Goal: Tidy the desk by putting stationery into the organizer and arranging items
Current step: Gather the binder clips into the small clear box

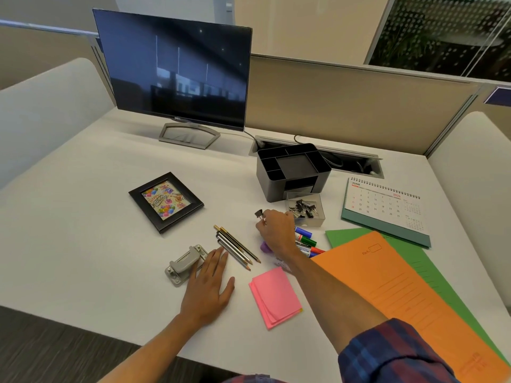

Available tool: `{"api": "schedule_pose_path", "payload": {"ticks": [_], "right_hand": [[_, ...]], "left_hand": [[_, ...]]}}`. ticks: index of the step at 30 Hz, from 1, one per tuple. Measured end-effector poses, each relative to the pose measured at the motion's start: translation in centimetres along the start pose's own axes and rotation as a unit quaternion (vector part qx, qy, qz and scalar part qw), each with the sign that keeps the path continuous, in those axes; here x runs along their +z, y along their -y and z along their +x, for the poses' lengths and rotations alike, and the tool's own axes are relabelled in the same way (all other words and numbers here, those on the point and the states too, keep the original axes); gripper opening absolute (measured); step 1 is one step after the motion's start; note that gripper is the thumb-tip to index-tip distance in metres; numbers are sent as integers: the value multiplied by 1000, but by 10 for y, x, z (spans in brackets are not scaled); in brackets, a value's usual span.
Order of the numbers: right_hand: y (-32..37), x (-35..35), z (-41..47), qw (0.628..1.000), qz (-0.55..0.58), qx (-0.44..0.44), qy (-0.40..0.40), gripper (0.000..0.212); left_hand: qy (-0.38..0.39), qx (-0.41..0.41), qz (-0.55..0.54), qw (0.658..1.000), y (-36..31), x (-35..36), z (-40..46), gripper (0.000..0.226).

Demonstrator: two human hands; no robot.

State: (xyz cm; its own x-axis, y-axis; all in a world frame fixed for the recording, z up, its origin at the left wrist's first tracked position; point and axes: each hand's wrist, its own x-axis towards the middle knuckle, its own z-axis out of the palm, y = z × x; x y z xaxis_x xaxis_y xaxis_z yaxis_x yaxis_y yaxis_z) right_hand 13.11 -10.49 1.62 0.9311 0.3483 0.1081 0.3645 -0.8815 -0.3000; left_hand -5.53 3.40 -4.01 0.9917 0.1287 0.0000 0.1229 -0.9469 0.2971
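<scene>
Right hand [276,230] pinches a binder clip [259,214] (left hand [208,288] flat, fingers spread), next likely into the drawer [305,210] just beyond.

The right hand [276,230] hides most of a purple thing [264,246]; at four o'clock, the orange folder [401,294] is edge-cut.

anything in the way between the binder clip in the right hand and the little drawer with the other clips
Nothing visible. The right hand pinches the small black binder clip just left of the open grey plastic drawer holding the other black clips; only bare white desk lies between them.
</scene>
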Motion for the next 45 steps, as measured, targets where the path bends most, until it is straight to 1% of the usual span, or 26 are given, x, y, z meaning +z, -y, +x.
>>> {"api": "schedule_pose_path", "payload": {"ticks": [3, 5, 7, 8, 11, 14, 16, 20, 25, 27, 33, 37, 41, 45], "right_hand": [[-12, -8, 2, 992, 102, 53, -59, 20], [-22, -14, 5, 980, 151, 91, -91, 11], [-32, -20, 8, 967, 177, 131, -127, 22], [-38, -24, 9, 962, 184, 151, -136, 23], [-59, -31, 14, 953, 201, 189, -124, 10], [-78, -38, 15, 953, 213, 186, -106, 21], [-90, -40, 14, 955, 215, 180, -101, 24], [-110, -37, 7, 965, 180, 168, -89, 29], [-119, -33, 1, 980, 116, 138, -83, 27], [-122, -30, 0, 981, 108, 137, -88, 25], [-129, -29, -3, 977, 134, 144, -79, 29], [-133, -28, -7, 972, 169, 150, -56, 33], [-136, -29, -9, 970, 183, 148, -60, 36], [-138, -30, -10, 970, 186, 142, -65, 33]], "left_hand": [[-6, 5, 1, 1000, -1, -1, 0, 79], [-8, 6, 2, 1000, -1, -1, 0, 77], [-12, 2, 1, 1000, -1, 0, 1, 72], [-13, 2, 0, 1000, 0, 0, 1, 70], [-14, 6, -4, 1000, 0, 1, 0, 68], [-14, 8, -8, 1000, 1, 1, -1, 69], [-7, 7, -5, 1000, 1, 0, -1, 70], [3, 3, -1, 1000, -1, -1, -1, 70], [0, 3, -7, 1000, -2, -3, -1, 69], [-4, 4, -9, 1000, -2, -2, -1, 69], [-30, -1, -31, 999, -3, -1, -2, 70], [-56, 5, -50, 997, -5, -5, -4, 68], [-85, 8, -59, 995, -7, -5, -6, 65], [-117, 2, -68, 991, -12, -4, -4, 51]]}}
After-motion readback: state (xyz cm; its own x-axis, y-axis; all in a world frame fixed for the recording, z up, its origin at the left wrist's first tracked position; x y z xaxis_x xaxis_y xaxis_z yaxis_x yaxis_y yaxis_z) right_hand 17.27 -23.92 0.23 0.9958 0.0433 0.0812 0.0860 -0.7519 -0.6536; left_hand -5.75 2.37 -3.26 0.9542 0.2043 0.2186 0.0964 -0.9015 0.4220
